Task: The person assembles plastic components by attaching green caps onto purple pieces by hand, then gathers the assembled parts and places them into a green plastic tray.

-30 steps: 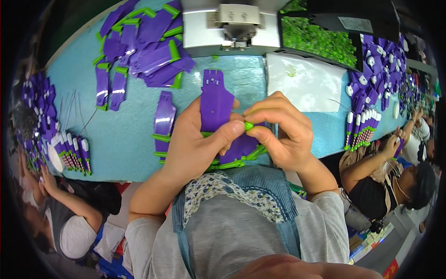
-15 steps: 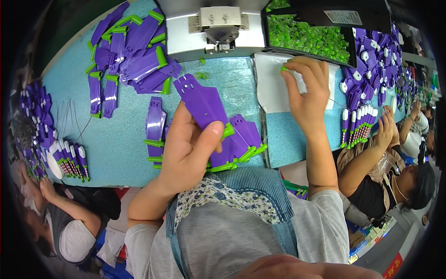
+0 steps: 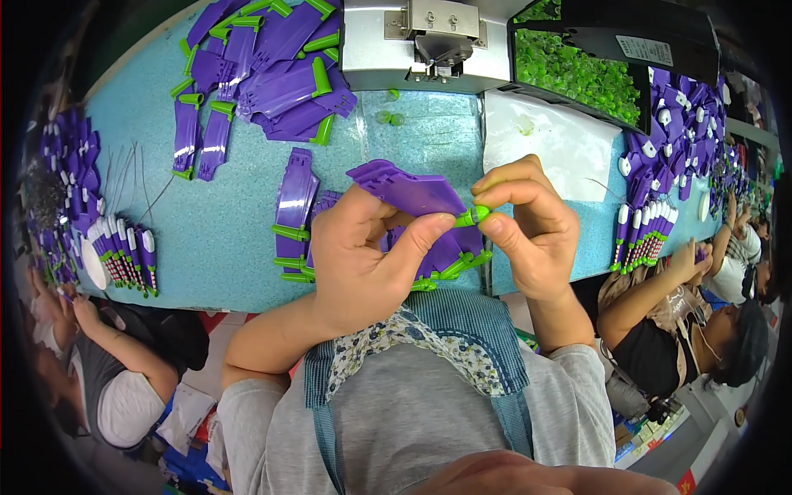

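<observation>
My left hand (image 3: 360,260) is closed on a purple plastic blade (image 3: 417,195), thumb along its near edge and fingers behind. The blade is tilted, and its green tube end points right. A small green cap (image 3: 480,214) sits at the tip of that tube, between the thumb and forefinger of my right hand (image 3: 536,235). Whether the cap is fully seated, I cannot tell. Under my hands lie more purple blades (image 3: 452,247) with green tube ends, partly covered by my left hand. To the left of it rests another blade (image 3: 294,194).
A heap of purple blades (image 3: 285,87) lies at the far left. At the back stands a metal machine (image 3: 425,62). A black bin (image 3: 577,70) of green caps stands beside it, behind a white sheet (image 3: 549,157). Co-workers sit on both sides, near bundled purple-and-white pieces (image 3: 648,231).
My right hand has come down and left from above the white sheet, bringing the green cap to the tube's end. My left hand has turned the blade, so its tube points right.
</observation>
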{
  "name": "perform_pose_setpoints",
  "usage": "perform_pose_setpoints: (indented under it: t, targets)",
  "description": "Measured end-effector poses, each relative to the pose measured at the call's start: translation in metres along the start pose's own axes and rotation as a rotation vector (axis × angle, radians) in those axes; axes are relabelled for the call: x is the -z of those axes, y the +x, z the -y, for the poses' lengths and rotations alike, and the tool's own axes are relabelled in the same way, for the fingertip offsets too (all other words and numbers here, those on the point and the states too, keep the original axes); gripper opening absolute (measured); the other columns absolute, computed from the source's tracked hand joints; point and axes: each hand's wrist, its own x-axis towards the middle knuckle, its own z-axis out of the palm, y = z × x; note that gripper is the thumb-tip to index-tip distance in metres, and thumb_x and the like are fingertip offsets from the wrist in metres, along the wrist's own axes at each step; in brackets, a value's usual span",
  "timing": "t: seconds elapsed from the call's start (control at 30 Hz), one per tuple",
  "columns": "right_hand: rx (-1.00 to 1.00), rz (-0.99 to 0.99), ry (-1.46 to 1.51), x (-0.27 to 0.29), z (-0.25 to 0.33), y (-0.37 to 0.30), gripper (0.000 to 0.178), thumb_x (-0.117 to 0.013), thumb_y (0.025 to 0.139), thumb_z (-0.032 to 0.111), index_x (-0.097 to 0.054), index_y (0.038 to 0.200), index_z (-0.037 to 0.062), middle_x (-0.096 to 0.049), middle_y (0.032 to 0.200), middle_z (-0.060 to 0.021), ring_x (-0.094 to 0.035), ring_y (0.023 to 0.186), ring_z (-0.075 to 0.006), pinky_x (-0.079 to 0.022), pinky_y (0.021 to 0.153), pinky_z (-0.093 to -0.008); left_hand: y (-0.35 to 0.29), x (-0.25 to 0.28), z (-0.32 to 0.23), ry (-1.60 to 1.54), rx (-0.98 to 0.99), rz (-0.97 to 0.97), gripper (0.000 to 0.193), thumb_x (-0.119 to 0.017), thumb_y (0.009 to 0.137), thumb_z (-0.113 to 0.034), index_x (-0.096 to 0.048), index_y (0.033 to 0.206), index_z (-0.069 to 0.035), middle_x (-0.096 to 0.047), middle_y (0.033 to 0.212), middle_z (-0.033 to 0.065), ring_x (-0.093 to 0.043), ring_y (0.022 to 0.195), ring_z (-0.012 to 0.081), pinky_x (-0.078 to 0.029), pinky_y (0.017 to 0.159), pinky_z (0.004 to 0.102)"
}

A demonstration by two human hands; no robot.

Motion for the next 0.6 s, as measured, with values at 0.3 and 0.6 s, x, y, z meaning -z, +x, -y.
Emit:
perform_pose_setpoints:
  t: [0.3,0.6]
  targets:
    - [-0.237,-0.011,0.292,-0.018,-0.008,-0.012,0.012,-0.077,0.077,0.004,-0.067,0.083,0.0023,-0.065,0.084,-0.0076,-0.059,0.082,-0.0151,-0.046,0.074,-0.0268,-0.006,0.012,-0.002,0.041,0.072,0.044,0.02,-0.066,0.086,0.005,-0.058,0.105,0.004,-0.068,0.095,0.01,-0.066,0.088,0.0136,-0.054,0.076,0.0261]
    - [0.15,0.02,-0.369,-0.031,-0.032,0.058,0.014,-0.07,0.078,-0.002,-0.068,0.091,0.0004,-0.068,0.091,-0.0108,-0.064,0.078,-0.0198,-0.05,0.069,-0.0298,-0.021,0.074,-0.02,0.345,0.2,-0.162,0.03,-0.065,0.088,0.0,-0.049,0.114,0.0,-0.068,0.088,0.0062,-0.061,0.076,0.0092,-0.049,0.071,0.0234]
